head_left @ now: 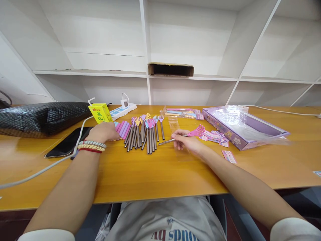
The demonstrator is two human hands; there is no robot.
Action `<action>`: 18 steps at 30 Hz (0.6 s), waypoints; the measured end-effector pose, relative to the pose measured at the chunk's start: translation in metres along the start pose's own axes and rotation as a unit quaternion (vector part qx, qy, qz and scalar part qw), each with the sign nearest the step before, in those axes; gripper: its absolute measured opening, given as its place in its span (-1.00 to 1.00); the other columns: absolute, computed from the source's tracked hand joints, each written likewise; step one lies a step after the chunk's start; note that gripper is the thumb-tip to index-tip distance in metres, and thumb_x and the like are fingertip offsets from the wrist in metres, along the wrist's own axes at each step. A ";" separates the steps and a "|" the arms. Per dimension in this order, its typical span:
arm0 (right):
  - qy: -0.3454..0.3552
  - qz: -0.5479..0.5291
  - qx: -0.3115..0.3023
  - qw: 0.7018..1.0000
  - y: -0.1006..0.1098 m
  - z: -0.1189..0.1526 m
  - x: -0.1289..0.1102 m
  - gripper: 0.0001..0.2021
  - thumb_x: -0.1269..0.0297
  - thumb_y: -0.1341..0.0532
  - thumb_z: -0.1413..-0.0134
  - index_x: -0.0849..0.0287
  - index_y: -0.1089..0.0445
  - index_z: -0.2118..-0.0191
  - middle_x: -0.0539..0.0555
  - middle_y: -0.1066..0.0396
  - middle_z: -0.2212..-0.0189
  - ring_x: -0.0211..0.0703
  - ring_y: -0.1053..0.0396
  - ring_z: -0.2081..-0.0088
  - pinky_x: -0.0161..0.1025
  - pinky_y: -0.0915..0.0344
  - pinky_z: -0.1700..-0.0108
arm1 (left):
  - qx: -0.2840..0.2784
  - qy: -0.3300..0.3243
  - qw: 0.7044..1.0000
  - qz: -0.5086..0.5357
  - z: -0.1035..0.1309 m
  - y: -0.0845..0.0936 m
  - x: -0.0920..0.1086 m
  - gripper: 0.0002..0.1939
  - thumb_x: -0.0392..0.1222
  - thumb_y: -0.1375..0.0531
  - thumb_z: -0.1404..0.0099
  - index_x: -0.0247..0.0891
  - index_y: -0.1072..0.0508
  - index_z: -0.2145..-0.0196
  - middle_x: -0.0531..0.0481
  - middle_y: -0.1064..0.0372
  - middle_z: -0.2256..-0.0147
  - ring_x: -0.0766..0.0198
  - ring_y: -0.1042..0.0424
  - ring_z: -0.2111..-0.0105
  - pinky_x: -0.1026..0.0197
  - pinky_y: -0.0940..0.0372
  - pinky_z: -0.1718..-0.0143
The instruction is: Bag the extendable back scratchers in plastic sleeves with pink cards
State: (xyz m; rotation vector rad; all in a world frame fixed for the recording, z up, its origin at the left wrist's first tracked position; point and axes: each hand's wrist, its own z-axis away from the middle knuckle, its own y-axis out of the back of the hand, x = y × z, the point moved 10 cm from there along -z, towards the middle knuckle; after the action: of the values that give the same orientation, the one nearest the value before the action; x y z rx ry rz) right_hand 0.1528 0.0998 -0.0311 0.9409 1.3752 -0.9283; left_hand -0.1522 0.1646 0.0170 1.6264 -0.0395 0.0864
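Note:
My right hand (183, 140) is closed on a metal rod with a pink hand-shaped end (196, 131); the rod points left. My left hand (103, 131) is at the pink and purple tubes (123, 130), fingers curled down; what they hold, if anything, is hidden. Between my hands lie several metal rods (149, 142) with small coloured hand-shaped ends in pink, blue, yellow and purple. A clear plastic sleeve (174, 124) lies flat behind and under my right hand. Small pink printed cards (215, 136) are scattered to the right of it.
A yellow drink carton (100, 113), a white power strip (124, 110), a dark phone (65, 144) with a white cable, and a black wrapped package (47, 118) are at left. Packed rods (182, 113) lie behind. A purple box (240, 140) stands right, before white shelves (190, 30).

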 end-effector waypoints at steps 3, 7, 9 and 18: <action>0.002 -0.001 -0.005 1.000 -0.001 -0.001 0.001 -0.71 0.06 -0.25 0.11 0.17 -0.24 0.48 -0.07 -0.35 0.69 -0.38 -0.21 0.71 -0.41 -0.03 0.67 | -0.036 0.042 0.997 -0.046 0.006 0.001 -0.004 -0.60 0.01 -0.24 0.14 -0.40 -0.35 0.44 -0.31 -0.36 0.39 -0.07 -0.36 0.34 0.01 -0.24 0.38; 0.000 -0.001 -0.001 1.000 0.000 0.000 0.000 -0.72 0.06 -0.26 0.12 0.17 -0.25 0.48 -0.07 -0.35 0.69 -0.38 -0.21 0.71 -0.41 -0.03 0.67 | -0.042 0.055 0.994 -0.082 0.011 0.010 -0.003 -0.62 0.04 -0.13 0.00 -0.39 -0.38 0.40 -0.29 -0.37 0.37 0.00 -0.36 0.35 0.12 -0.22 0.40; 0.004 -0.004 0.000 1.000 0.000 -0.001 0.000 -0.72 0.06 -0.25 0.11 0.17 -0.26 0.47 -0.06 -0.36 0.69 -0.38 -0.21 0.70 -0.40 -0.03 0.66 | -0.010 0.043 0.996 -0.079 0.013 0.018 0.004 -0.65 0.04 -0.09 -0.03 -0.36 -0.38 0.43 -0.26 -0.37 0.40 0.01 -0.35 0.37 0.14 -0.19 0.43; 0.053 -0.120 0.038 0.991 0.029 -0.008 -0.007 -0.77 0.10 -0.14 0.07 0.18 -0.33 0.38 0.00 -0.36 0.65 -0.29 -0.22 0.68 -0.34 -0.05 0.66 | 0.165 -0.220 0.961 0.002 0.049 0.025 0.123 -0.86 -0.15 -0.07 -0.03 -0.21 -0.17 0.58 0.04 -0.21 0.63 0.26 -0.21 0.59 0.21 -0.05 0.52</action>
State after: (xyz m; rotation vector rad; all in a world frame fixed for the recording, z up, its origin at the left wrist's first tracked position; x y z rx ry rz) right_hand 0.1768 0.1174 -0.0239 0.9050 1.5773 -1.1324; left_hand -0.0297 0.1174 0.0495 1.9514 -0.3887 -0.2823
